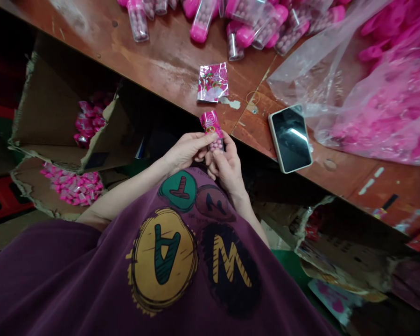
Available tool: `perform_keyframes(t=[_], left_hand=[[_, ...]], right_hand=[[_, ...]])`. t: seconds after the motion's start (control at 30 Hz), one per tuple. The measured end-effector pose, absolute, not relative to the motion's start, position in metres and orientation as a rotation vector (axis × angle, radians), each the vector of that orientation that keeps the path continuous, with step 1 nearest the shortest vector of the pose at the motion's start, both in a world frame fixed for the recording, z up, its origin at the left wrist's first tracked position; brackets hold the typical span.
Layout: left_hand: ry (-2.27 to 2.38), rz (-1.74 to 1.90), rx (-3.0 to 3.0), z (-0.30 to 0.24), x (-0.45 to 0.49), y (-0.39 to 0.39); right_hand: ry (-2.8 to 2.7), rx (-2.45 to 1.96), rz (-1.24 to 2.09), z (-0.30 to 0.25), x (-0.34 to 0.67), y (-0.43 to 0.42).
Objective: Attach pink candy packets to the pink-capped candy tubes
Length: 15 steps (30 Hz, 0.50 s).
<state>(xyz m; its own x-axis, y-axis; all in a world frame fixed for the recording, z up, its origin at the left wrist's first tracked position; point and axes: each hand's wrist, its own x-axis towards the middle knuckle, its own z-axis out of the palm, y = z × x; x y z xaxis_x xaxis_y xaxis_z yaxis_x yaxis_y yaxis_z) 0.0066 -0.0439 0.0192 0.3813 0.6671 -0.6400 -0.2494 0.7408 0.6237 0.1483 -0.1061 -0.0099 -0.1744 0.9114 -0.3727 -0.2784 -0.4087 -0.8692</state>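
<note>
Between my two hands is a small clear tube (216,145) of pale pink balls, with a pink printed wrapper (210,121) over its far end. My left hand (189,148) is closed on it from the left, thumb lying across the wrapper. From the right, my right hand (227,161) pinches the tube, its thumb on the clear lower part. Just beyond, on the table, lies a flat stack of shiny pink printed wrappers (213,83). Some of the fingers are hidden under the tube.
Pink-capped tubes of balls (203,21) lie along the table's (168,65) far side. A phone (291,139) sits right, near a clear bag of pink parts (381,112). Left and below stand cardboard boxes (52,107) with pink wrapped pieces (77,184). The table edge runs diagonally before me.
</note>
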Motion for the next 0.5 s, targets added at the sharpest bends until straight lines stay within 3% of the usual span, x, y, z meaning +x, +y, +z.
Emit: perform_keyframes(t=[0.2, 0.5], left_hand=[[1.161, 0.600, 0.449, 0.022, 0.013, -0.048], [1.058, 0.609, 0.408, 0.026, 0.009, -0.046]], right_hand=[[-0.994, -1.298, 1.452, -0.023, 0.142, -0.107], [-0.881, -1.228, 1.695, -0.011, 0.151, -0.104]])
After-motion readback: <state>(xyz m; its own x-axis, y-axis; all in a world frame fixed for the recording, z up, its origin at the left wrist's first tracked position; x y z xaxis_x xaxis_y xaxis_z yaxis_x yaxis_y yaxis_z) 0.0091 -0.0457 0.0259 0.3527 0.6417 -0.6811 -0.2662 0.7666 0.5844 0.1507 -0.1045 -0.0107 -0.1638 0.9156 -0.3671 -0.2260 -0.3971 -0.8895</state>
